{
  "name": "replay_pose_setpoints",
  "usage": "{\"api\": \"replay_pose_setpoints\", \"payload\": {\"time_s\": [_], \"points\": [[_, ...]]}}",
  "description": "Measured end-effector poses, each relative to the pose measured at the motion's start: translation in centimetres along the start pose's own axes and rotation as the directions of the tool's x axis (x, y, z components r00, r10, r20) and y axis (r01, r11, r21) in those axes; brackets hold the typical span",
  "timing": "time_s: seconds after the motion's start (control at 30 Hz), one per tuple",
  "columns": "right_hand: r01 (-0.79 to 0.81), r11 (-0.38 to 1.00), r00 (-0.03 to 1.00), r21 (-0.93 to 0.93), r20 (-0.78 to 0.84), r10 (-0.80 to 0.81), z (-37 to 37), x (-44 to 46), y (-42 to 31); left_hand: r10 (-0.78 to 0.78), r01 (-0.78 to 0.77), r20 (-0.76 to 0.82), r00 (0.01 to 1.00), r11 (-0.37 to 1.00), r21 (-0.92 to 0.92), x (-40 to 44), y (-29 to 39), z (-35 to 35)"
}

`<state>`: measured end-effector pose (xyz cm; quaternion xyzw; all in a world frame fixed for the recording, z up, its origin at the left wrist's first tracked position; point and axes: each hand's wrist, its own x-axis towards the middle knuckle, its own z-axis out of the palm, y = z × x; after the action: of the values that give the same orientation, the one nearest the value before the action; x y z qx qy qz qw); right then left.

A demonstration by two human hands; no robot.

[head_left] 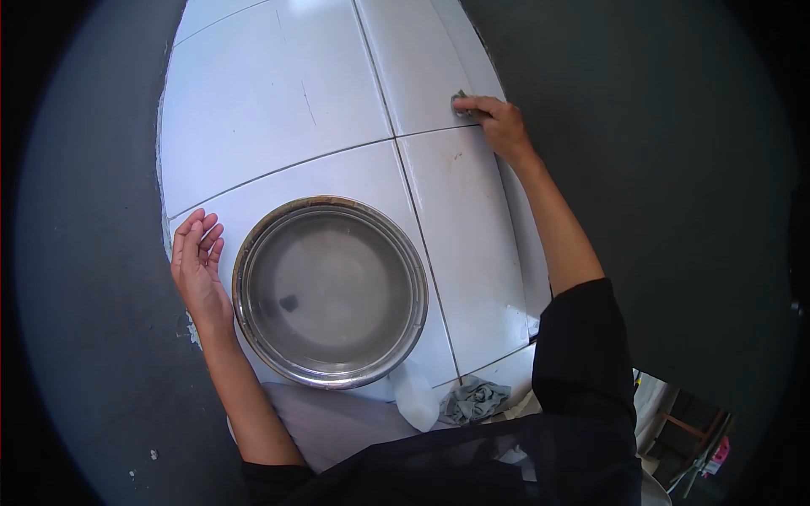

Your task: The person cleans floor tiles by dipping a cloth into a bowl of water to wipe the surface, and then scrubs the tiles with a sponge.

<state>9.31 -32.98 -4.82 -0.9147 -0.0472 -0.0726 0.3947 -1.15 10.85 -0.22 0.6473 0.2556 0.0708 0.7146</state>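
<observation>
A small grey scrubbing pad or cloth (460,104) is pinched in the fingers of my right hand (499,124), pressed against the white tiles (447,72) near their right edge. On the left, my left hand (199,261) is raised beside a round metal basin (423,316), palm turned up, fingers loosely curled and apart, holding nothing. Cloudy greyish water (337,270) fills part of the basin, with a small dark spot (288,303) in it. Faint brown marks show on the tile below my right hand.
A crumpled grey cloth (475,400) lies near my lap, beside a whitish translucent object (413,396). Dark grey walls (93,253) flank the tiles on both sides. At the lower right are a brown frame (682,424) and a pink item (720,455).
</observation>
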Motion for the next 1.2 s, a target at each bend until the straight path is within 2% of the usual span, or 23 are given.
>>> {"api": "replay_pose_setpoints", "payload": {"time_s": [0.3, 0.5, 0.6, 0.7, 0.73, 0.8, 0.87, 0.93, 1.07, 1.2], "points": [[0.037, 0.999, 0.996, 0.006, 0.081, -0.038, -2.3, -14.0, -2.3, 0.005, -0.005, 0.018, 1.0, 1.0, -0.003, -0.1, 0.0, 0.1], [-0.048, 0.999, 0.99, 0.002, 0.132, 0.047, -3.0, -23.2, -5.3, -0.006, 0.007, 0.019, 1.0, 0.999, -0.032, -0.3, 0.3, 0.1], [-0.13, 0.991, 0.976, 0.035, 0.179, 0.122, -3.4, -27.1, -7.0, -0.003, 0.004, 0.023, 1.0, 0.999, -0.051, -0.3, 0.1, 0.1], [-0.416, 0.875, 0.9, 0.248, 0.252, 0.356, -4.0, -28.1, -7.5, 0.018, -0.017, 0.019, 1.0, 0.998, -0.063, -0.3, 0.4, 0.1], [-0.586, 0.745, 0.81, 0.32, 0.273, 0.519, -4.6, -26.4, -8.2, 0.024, -0.023, 0.019, 1.0, 0.998, -0.066, -0.5, 0.4, 0.2], [-0.557, 0.678, 0.81, 0.479, 0.135, 0.57, -4.4, -22.5, -7.0, 0.021, -0.02, 0.017, 1.0, 0.997, -0.07, -0.5, 0.3, 0.2], [-0.389, 0.743, 0.886, 0.544, 0.001, 0.463, -3.6, -16.9, -6.5, 0.024, -0.023, 0.011, 1.0, 0.998, -0.063, -0.4, 0.3, 0.1], [-0.293, 0.786, 0.922, 0.545, -0.056, 0.383, -2.2, -11.4, -5.3, 0.025, -0.024, 0.008, 1.0, 0.999, -0.049, -0.4, 0.3, 0.2], [-0.239, 0.882, 0.965, 0.405, -0.006, 0.264, 1.1, -4.4, -3.7, 0.015, -0.015, -0.012, 1.0, 0.999, -0.028, -0.2, 0.2, 0.3], [-0.142, 0.955, 0.989, 0.261, 0.001, 0.147, 2.8, -4.5, -3.1, 0.009, -0.009, -0.019, 1.0, 1.0, -0.01, -0.2, 0.2, 0.2]]}}
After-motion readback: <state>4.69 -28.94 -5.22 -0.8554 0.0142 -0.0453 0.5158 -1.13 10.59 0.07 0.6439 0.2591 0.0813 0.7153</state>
